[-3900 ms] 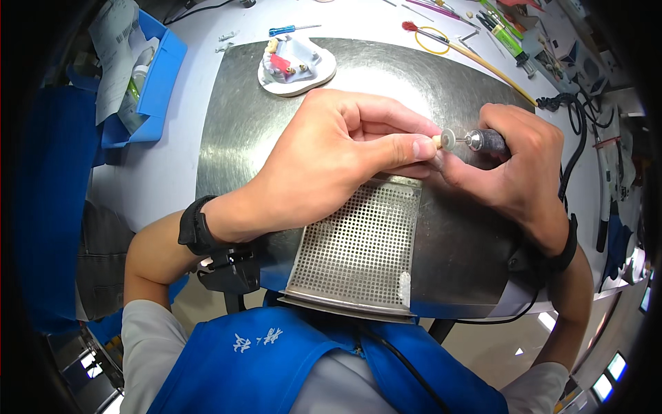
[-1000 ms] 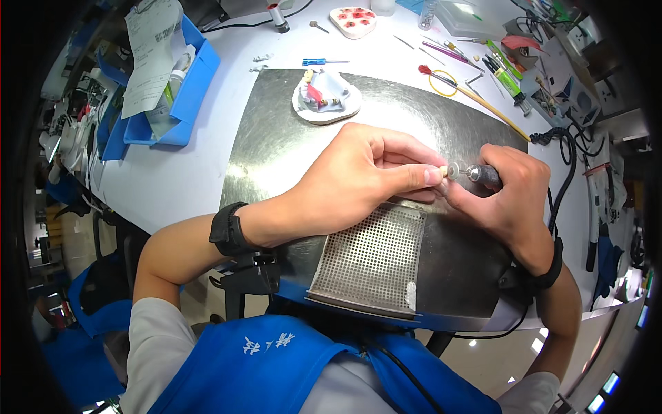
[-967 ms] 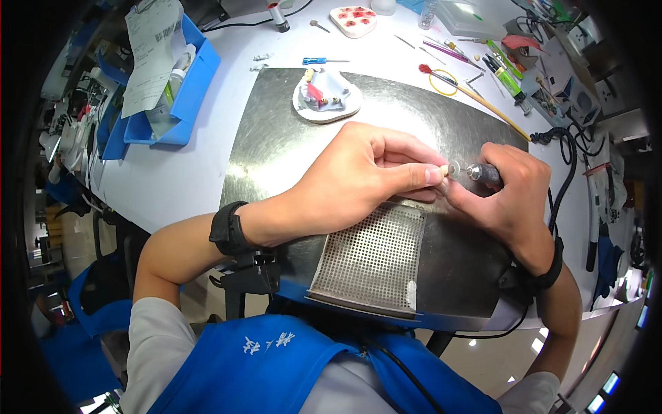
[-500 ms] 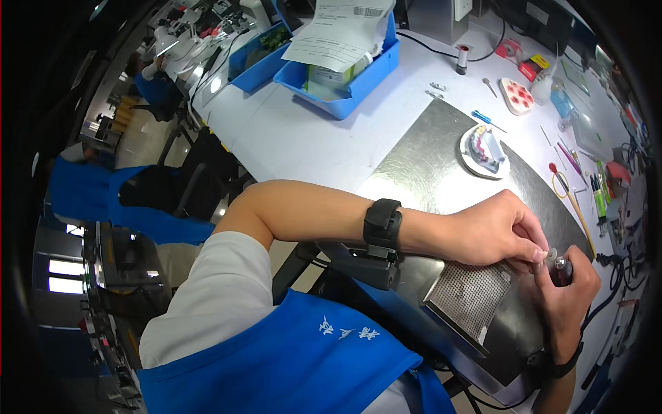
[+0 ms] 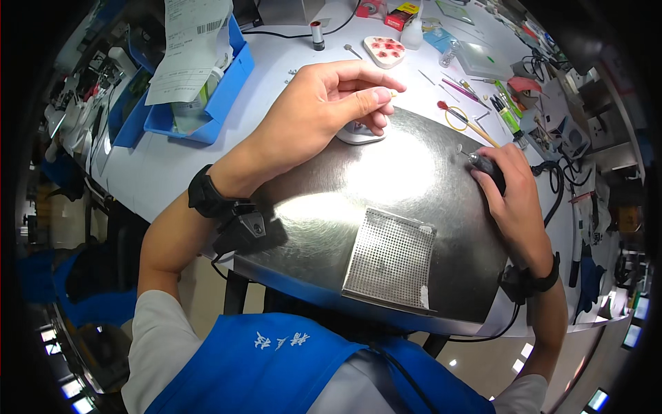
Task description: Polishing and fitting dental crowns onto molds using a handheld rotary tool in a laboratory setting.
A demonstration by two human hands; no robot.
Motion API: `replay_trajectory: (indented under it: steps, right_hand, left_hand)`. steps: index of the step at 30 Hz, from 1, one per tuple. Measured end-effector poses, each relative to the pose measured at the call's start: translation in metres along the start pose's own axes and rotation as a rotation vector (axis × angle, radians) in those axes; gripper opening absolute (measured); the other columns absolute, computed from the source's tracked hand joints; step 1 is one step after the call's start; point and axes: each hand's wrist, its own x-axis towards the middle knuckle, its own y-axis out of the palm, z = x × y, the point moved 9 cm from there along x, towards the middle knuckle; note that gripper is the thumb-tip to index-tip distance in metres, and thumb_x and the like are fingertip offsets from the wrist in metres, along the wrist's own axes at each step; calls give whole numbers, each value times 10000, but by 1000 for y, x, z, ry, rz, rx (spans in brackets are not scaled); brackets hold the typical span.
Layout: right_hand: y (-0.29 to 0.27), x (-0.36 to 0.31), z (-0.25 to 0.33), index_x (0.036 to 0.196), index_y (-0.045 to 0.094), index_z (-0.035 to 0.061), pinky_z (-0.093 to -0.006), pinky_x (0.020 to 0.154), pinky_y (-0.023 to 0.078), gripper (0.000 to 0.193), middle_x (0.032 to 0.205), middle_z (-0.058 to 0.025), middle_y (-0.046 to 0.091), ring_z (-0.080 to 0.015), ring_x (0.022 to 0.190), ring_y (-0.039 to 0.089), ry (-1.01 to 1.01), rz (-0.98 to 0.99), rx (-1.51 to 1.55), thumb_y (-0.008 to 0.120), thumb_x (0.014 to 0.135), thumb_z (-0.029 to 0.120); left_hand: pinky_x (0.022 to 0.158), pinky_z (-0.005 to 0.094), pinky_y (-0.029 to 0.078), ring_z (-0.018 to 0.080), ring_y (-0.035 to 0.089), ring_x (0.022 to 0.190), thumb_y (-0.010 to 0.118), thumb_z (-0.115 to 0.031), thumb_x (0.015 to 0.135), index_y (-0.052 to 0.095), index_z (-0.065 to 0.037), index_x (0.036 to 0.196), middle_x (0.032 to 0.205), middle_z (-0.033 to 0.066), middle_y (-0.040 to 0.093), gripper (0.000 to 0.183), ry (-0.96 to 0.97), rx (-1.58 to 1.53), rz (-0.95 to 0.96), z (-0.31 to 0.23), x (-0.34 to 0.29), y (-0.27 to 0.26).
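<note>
My left hand [image 5: 303, 117] is raised over the far part of a steel work plate [image 5: 314, 238]. Its thumb and forefinger pinch a tiny pale piece like a dental crown [image 5: 393, 93]. Just beneath those fingers sits a dental model [image 5: 362, 138], mostly covered by the hand. On the right side of the plate, my right hand [image 5: 517, 193] grips a dark rotary handpiece [image 5: 491, 170]. A thin shank with a small round disc [image 5: 460, 148] sticks out of its metal nose, well apart from the left hand.
A perforated metal grille [image 5: 392, 259] is set in the plate's near side. Blue bins [image 5: 231, 86] with a printed sheet [image 5: 183, 72] stand at left. A white palette with red spots [image 5: 384, 52] lies beyond the plate; a brush [image 5: 476, 125] and several thin tools lie at right.
My hands, close together before at the disc, have parted. The left has gone away from me to the dental model with the small piece; the right still holds the handpiece. The view has swung right.
</note>
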Motion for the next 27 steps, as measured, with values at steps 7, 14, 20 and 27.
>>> replay_trajectory:
  steps: [7, 14, 20, 27]
  right_hand:
    - [-4, 17, -3, 1157, 711, -37, -394, 934, 519, 298, 1069, -165, 666, -345, 1021, 665, 100, 196, 25, 805, 928, 128]
    - [-15, 54, 63, 1240, 734, -28, -348, 1031, 546, 260, 1227, -124, 748, -213, 1127, 715, 15, 143, 538, 770, 1003, 73]
    - [35, 90, 101, 1264, 734, -34, -335, 1016, 587, 263, 1223, -109, 777, -174, 1101, 744, 36, 277, 978, 777, 1020, 56]
    - [61, 107, 87, 1218, 775, 4, -324, 986, 603, 193, 1182, -86, 791, -161, 1069, 749, 7, 305, 1055, 753, 1049, 94]
  left_hand:
    - [940, 282, 626, 164, 788, 1025, 725, -98, 1063, 703, 63, 1276, 1114, 156, 809, 267, 66, 2, -44, -1, -1, -23]
    - [1062, 335, 609, 213, 775, 1139, 762, -30, 1023, 691, 25, 1255, 1212, 173, 790, 249, 118, 16, 4, -3, -11, -19]
    - [1030, 308, 608, 182, 767, 1100, 789, 4, 990, 755, 26, 1149, 1187, 126, 779, 164, 102, -39, -58, -8, -25, -24]
    - [982, 263, 590, 146, 754, 1070, 814, -73, 995, 761, -6, 1237, 1208, 92, 762, 257, 81, 148, -73, 2, -22, -36]
